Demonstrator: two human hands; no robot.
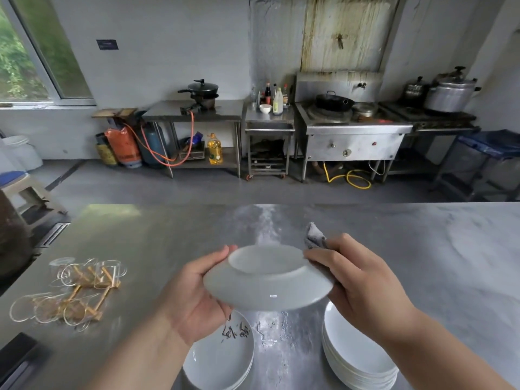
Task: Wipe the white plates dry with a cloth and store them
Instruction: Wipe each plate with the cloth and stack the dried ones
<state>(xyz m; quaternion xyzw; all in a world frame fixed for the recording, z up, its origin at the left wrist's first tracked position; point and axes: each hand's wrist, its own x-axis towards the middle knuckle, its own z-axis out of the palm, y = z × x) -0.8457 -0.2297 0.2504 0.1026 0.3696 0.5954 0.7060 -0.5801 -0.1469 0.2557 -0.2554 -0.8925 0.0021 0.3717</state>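
Observation:
I hold a white plate (267, 280) bottom side up above the steel table (408, 249). My left hand (194, 294) grips its left rim, thumb on top. My right hand (363, 285) holds a grey cloth (315, 237) against the plate's right rim. Below the plate, a stack of white plates (357, 353) stands on the right near the front edge. A second stack (222, 361), whose top plate bears black brush marks, stands on the left, partly hidden by my left forearm.
Several clear glass cups with gold handles (70, 288) lie on a gold rack at the table's left. Water spots wet the steel between the stacks. Across the floor stand a wok stove (351, 136), a steel trolley (268, 142) and gas cylinders (123, 147).

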